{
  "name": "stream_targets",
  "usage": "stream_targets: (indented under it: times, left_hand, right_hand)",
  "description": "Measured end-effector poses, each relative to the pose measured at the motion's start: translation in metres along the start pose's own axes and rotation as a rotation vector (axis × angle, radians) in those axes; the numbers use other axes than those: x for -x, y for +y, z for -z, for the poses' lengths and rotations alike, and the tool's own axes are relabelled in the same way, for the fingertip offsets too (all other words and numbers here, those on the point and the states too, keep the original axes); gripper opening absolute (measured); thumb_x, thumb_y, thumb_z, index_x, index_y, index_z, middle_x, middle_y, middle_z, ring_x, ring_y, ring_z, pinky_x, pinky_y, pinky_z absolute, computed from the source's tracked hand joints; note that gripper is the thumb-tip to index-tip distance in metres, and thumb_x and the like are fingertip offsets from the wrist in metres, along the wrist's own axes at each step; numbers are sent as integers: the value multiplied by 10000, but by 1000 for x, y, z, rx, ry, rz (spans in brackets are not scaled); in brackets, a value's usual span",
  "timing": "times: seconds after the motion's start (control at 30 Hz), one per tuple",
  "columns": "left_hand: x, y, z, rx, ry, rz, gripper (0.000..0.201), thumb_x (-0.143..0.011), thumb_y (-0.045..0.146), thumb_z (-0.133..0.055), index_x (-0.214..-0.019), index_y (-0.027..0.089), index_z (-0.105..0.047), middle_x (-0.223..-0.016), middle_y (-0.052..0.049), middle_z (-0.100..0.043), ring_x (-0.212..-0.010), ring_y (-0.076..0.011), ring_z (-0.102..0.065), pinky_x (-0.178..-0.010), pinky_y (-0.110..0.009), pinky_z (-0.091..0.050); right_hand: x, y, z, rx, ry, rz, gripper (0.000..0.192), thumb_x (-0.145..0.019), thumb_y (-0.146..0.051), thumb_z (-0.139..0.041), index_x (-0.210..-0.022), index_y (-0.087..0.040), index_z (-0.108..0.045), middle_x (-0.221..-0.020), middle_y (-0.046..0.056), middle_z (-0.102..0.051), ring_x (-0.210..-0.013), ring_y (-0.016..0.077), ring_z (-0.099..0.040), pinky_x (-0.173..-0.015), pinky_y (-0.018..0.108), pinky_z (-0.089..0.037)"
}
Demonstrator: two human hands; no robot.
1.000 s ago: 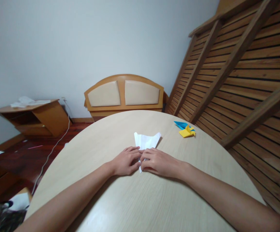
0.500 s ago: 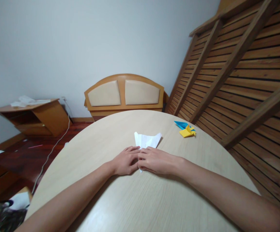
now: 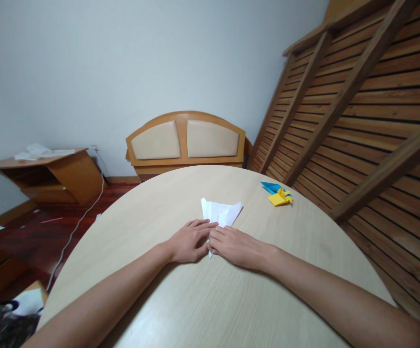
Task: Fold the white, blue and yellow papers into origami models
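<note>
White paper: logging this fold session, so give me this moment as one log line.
left hand: pressing white paper | right hand: pressing it | surface: table

- Left hand (image 3: 188, 243): bare; no glove, ring or watch is seen.
- Right hand (image 3: 236, 246): bare, likewise unadorned.
- Both forearms: uncovered; no sleeve is seen within view.

Both hands rest on the table (image 3: 210, 309), left hand (image 3: 187, 243) beside right hand (image 3: 236, 246), on the folded paper (image 3: 220, 212). Two paper figures (image 3: 277, 193) lie far right.
</note>
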State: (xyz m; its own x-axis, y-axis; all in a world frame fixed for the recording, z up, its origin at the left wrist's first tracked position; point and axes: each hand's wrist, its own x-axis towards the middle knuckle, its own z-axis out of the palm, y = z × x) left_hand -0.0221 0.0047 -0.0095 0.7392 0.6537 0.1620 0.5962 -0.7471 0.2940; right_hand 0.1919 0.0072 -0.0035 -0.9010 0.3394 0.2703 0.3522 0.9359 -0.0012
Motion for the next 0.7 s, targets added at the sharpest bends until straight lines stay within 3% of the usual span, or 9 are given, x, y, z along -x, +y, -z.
stream_targets:
  times: [0.2,0.37,0.5,0.7]
  left_hand:
    - [-1,3,2,-4,-12,7,505,-909,318,-523,-1409,271,-472,-1537,-38,-422,-1407,-292,-387,-1151,-491,-323]
    - [0,10,7,-26,-11,13,386,-982,359,-433,-1342,274,-541,-1545,-35,-410,-1410,-289,-385,-1156,-501,-310]
    - [1,13,9,-45,-8,10,429,-978,348,-446,-1394,261,-502,-1570,-51,-363,-1422,-292,-367,-1155,-494,-314]
    - [0,12,7,-48,-1,-5,460,-990,349,-419,-1437,251,-463,-1537,-58,-421,-1419,-279,-374,-1155,-492,-319]
  right_hand:
    - [-1,-4,5,-38,0,-55,181,-997,-223,-491,-929,-150,-642,-958,77,-681,-933,208,-607,-863,348,-474]
    - [5,-12,14,-182,40,-232,124,-943,-268,-589,-961,-157,-641,-968,71,-694,-940,215,-625,-847,328,-482]
    - [15,-21,23,-207,1,-301,165,-928,-320,-612,-888,-171,-670,-946,65,-688,-919,215,-628,-825,322,-485]
    - [31,-31,41,-265,-105,-240,236,-959,-329,-562,-1124,-204,-674,-1188,90,-650,-1095,231,-612,-947,340,-465]
